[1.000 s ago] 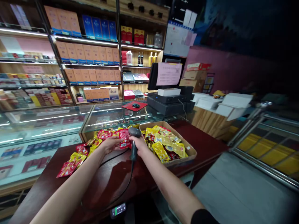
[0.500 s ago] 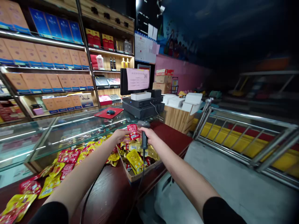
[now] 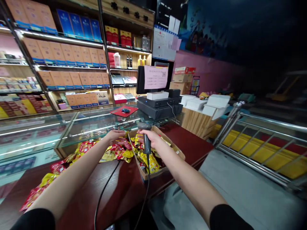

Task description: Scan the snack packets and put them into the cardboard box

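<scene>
My right hand (image 3: 150,136) is wrapped round the handle of a dark barcode scanner (image 3: 146,145), held upright above the near part of a cardboard box (image 3: 142,172). Yellow and red snack packets (image 3: 150,162) fill that box. To its left, my left hand (image 3: 116,136) stretches its fingers out over a pile of red and yellow snack packets (image 3: 123,150). A red packet lies just under those fingers; whether they touch it I cannot make out. The scanner's black cable (image 3: 148,182) hangs down toward me.
A glass display case (image 3: 79,127) borders the dark red counter (image 3: 115,188). Behind stand a monitor with a pink sheet (image 3: 156,78), a black cash drawer (image 3: 158,107) and a mouse on a red mat (image 3: 120,111). A metal railing (image 3: 261,147) runs along the right.
The red packet that my left hand held before the scanner is out of its fingers. That hand has moved left, away from the scanner, over the pile. The view has turned left.
</scene>
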Tool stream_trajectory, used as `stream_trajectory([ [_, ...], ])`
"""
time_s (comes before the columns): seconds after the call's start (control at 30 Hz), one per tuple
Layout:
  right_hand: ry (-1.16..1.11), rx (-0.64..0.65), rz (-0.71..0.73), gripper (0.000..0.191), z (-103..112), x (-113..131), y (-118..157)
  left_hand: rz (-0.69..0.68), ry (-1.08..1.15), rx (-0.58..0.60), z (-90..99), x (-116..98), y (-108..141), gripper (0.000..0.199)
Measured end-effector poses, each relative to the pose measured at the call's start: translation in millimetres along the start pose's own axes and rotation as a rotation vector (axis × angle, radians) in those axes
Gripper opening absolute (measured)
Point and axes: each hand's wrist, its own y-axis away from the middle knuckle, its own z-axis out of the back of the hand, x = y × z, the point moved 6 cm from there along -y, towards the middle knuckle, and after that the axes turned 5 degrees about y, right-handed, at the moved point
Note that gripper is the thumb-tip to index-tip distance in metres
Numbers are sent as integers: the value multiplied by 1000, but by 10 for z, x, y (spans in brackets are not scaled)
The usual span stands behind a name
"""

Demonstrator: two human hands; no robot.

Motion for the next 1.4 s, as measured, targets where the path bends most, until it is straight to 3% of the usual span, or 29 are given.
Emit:
stream_trajectory([
  [0.1, -22, 104, -102, 9, -392, -248, 5, 10, 14, -22, 405, 138, 173, 45],
  [0.33, 14, 151, -231, 6, -1137, -923, -47, 9, 24, -177, 1410, 524, 629, 46],
  [0.43, 36, 186, -272, 7, -1385, -1200, -75, -62, -211, -291, 1790, 693, 728, 39],
  [0.53, 48, 225, -322, 9, -1570, -1464, -116, -183, -659, -456, 2015, 828, 788, 37],
  [0.7, 63, 242, -383, 9, -1723, -1809, -202, -364, -1121, -611, 1935, 1019, 840, 53],
  [0.8, 63, 239, -400, 9, -1719, -1930, -223, -379, -1211, -643, 1828, 1095, 849, 61],
  [0.93, 49, 220, -469, 8, -1623, -2057, -142, -458, -1222, -662, 1667, 1161, 927, 50],
  [1.1, -138, 204, -399, 13, -1548, -2123, 52, -487, -1111, -661, 1375, 1372, 1145, 43],
  [1.23, -145, 237, -369, 18, -1520, -2160, 178, -523, -962, -642, 1176, 1497, 1305, 48],
  [1.4, -130, 174, -346, 18, -1364, -2095, 211, -450, -437, -466, 1290, 1598, 1253, 53],
])
